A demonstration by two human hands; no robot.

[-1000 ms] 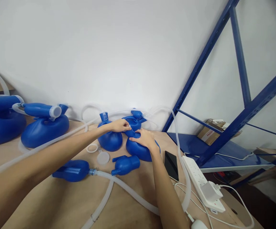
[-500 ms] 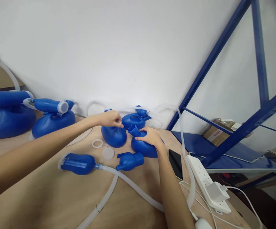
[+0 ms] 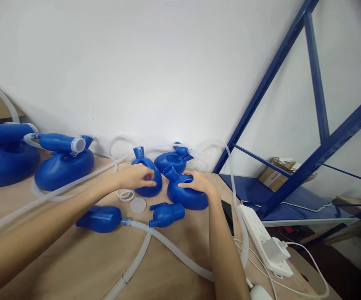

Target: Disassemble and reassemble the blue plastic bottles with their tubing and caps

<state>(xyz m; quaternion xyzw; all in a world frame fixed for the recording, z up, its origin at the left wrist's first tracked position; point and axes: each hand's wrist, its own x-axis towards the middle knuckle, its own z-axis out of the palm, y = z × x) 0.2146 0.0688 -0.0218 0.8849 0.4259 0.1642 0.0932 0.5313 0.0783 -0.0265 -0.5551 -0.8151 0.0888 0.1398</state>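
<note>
My left hand point(image 3: 138, 177) is curled in front of a blue plastic urinal bottle point(image 3: 153, 186) whose neck points up. Its fingers bend inward, and whatever they hold, if anything, is hidden. Around the handle of a second blue urinal bottle point(image 3: 186, 198) my right hand point(image 3: 199, 183) is closed, thumb in front; that bottle's open neck tilts left. Just below the left wrist lie white rings point(image 3: 125, 195) and a clear round cap point(image 3: 138, 205). A short blue spouted piece point(image 3: 167, 214) rests in front of the right bottle. Farther left is a blue funnel-shaped receptacle point(image 3: 103, 219) joined to a clear hose point(image 3: 174, 251).
A third urinal bottle point(image 3: 169, 161) stands by the wall; more bottles point(image 3: 64, 168) with receptacles on top stand left. At the right are a phone point(image 3: 227, 216), a white power strip point(image 3: 263, 237) with cables, and a blue metal rack point(image 3: 261, 89) holding a cardboard box point(image 3: 274, 177).
My left hand has come down from the bottle's neck toward its body. Two overlapping rings now show where one showed before. My right hand stays on its bottle; the view has shifted slightly.
</note>
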